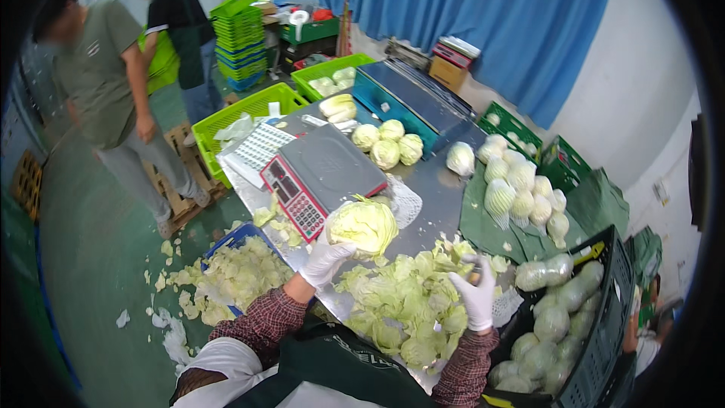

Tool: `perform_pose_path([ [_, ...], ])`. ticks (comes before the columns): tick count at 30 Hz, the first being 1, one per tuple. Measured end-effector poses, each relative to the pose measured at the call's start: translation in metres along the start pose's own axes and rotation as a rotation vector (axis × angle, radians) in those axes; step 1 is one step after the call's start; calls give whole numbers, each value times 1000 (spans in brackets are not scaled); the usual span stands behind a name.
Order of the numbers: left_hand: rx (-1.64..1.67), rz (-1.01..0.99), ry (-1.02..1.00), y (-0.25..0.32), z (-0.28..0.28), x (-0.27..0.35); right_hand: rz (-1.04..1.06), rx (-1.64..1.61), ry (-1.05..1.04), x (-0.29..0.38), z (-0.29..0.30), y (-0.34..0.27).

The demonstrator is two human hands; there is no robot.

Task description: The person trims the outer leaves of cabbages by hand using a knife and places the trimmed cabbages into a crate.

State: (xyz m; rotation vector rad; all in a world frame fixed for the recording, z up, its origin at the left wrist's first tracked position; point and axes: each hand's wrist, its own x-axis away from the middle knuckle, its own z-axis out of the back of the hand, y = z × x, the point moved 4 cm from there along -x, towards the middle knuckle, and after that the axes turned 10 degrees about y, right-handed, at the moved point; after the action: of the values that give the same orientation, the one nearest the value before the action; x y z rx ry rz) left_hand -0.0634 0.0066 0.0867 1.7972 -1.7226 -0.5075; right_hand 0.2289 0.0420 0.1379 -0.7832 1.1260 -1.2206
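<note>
My left hand (328, 260), in a white glove, holds a pale green cabbage head (365, 229) beside the front corner of a digital scale (331, 161). My right hand (477, 293), gloved too, has its thumb and fingers apart and nothing between them. It hovers at the right side of a heap of loose cabbage leaves (402, 300) on the metal table (436, 198). Behind the cabbage lies a white foam net (405, 204). Several trimmed cabbages (385, 154) sit past the scale, near a napa cabbage (338, 106).
A blue crate (242, 230) overflows with leaves at the left, with scraps on the floor. Net-wrapped cabbages (518, 181) lie on green cloth (481, 226). At right, a dark crate (600, 317) holds several film-wrapped vegetables (552, 323). Two people (107, 73) stand beyond a green crate (249, 103).
</note>
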Motion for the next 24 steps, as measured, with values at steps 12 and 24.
perform_pose_path([
  [12, -272, -164, -297, 12, -46, 14, -60, -241, -110, -5, -89, -35],
  [24, -142, 165, -78, -51, -8, -13, 488, 445, 349, 17, -70, -48],
])
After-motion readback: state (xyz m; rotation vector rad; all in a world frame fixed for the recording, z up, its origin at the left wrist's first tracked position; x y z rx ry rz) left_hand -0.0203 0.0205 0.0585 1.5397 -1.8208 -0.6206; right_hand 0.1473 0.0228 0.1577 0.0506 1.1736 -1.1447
